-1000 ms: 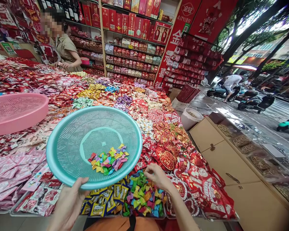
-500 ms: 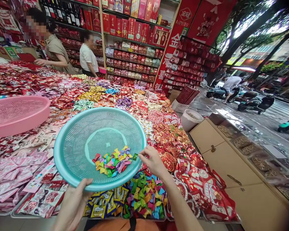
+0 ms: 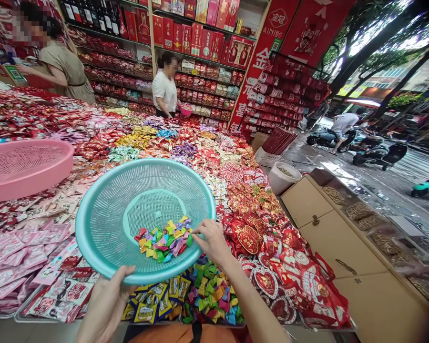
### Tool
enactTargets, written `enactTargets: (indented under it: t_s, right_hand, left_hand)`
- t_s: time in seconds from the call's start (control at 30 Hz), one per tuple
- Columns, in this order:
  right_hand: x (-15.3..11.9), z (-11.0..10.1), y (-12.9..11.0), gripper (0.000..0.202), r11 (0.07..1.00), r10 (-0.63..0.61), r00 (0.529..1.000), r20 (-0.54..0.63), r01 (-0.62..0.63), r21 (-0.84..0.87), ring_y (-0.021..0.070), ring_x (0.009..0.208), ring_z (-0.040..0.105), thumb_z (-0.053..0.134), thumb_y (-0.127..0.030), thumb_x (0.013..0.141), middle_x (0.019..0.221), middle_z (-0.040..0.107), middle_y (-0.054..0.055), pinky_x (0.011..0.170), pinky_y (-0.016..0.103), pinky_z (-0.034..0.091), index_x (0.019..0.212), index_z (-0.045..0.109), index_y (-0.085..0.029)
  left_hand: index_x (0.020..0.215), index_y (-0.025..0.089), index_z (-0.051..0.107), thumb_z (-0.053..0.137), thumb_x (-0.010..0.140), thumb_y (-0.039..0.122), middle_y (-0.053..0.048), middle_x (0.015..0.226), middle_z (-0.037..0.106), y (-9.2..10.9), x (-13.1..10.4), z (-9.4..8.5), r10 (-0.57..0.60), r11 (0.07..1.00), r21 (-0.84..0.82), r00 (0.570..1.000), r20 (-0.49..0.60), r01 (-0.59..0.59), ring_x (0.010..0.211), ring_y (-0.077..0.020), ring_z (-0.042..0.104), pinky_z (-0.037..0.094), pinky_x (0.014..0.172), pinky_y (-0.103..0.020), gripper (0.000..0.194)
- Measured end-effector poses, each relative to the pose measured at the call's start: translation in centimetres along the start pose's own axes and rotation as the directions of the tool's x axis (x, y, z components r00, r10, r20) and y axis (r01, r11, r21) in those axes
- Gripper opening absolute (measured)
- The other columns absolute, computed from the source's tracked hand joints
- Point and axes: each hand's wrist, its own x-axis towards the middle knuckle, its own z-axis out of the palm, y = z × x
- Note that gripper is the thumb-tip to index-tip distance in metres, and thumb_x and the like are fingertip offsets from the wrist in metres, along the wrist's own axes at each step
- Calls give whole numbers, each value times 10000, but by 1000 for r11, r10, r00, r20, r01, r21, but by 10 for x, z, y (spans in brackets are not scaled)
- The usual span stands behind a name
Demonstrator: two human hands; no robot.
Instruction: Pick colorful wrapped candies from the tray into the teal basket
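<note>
Shelves (image 3: 209, 90), hands (image 3: 213, 242) at basket (image 3: 100, 214), probably candies (image 3: 164, 241) inside

Most fingers of the left hand (image 3: 106, 297) are hidden under the teal basket (image 3: 100, 209). We can't tell if the right hand (image 3: 213, 241) is pinching any candies (image 3: 164, 242). Pink basket (image 3: 39, 182) gets chopped at the left edge, green scooter (image 3: 427, 186) at the right; shelf packets (image 3: 200, 85), too tiny.

there are two bare hands (image 3: 211, 240), one teal basket (image 3: 100, 224), one pink basket (image 3: 28, 185), one white bucket (image 3: 279, 181) and two people (image 3: 69, 69) indoors; wrapped sweets (image 3: 212, 291) (heaps of them) are too many to count.
</note>
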Motion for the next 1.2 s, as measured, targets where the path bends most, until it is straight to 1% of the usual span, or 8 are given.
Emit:
enactTargets:
  t_s: [0.1,0.23,0.4,0.53,0.63,0.77,1.03,1.2]
  right_hand:
    - [-13,-12,5,118,998,3,996,-91,3,69,171,922,554,609,-314,915,902,651,9,856,326,308,909,706,-248]
    - [-33,-17,32,176,995,73,982,-174,-59,85,175,882,562,575,-350,925,886,646,17,837,321,339,875,699,-235]
    - [-58,13,69,197,972,234,972,3,-234,-10,196,879,550,551,-329,921,873,643,22,814,336,341,806,682,-239]
    - [-71,42,82,166,950,311,942,123,-302,-83,199,896,550,571,-275,895,864,643,17,800,325,332,769,674,-240]
    - [-74,52,85,154,944,328,932,156,-314,-105,200,927,556,575,-266,885,877,645,14,812,320,330,769,671,-236]
    - [-72,53,83,134,937,348,920,180,-333,-108,203,962,562,582,-270,878,907,652,17,836,320,332,790,674,-228]
    - [-64,55,73,115,929,370,909,194,-356,-101,208,948,561,592,-227,847,894,662,25,819,314,321,754,656,-208]
    - [-62,56,70,143,935,353,918,179,-339,-105,195,911,559,567,-190,840,865,654,22,797,304,316,714,634,-201]
  left_hand:
    - [641,144,629,815,462,137,17,704,594,2,2,-3,8,1000,-1,1000,-10,-8,583,-108,530,479,423,-201,258]
    - [647,153,614,803,478,106,23,720,589,4,6,-5,39,999,-12,999,-27,-39,598,-106,537,487,448,-191,259]
    - [632,144,622,794,497,109,20,727,569,6,9,-4,36,999,-22,999,-34,-37,592,-97,516,473,420,-184,222]
    - [611,144,623,806,452,100,20,734,564,5,8,-5,35,999,-34,999,-38,-36,612,-100,515,481,426,-189,246]
    - [617,142,634,815,381,73,22,744,568,5,7,-6,31,999,-31,998,-49,-32,623,-101,514,482,424,-187,305]
    - [595,129,631,822,346,70,24,723,552,4,7,-6,13,1000,-22,999,-47,-14,619,-94,497,485,427,-186,319]
    - [625,137,615,820,463,136,28,710,546,4,6,-4,28,999,-15,999,-23,-29,602,-93,495,478,414,-193,261]
    - [679,152,618,820,469,131,25,753,568,5,5,-6,31,999,-10,999,-15,-31,622,-105,509,486,420,-207,293]
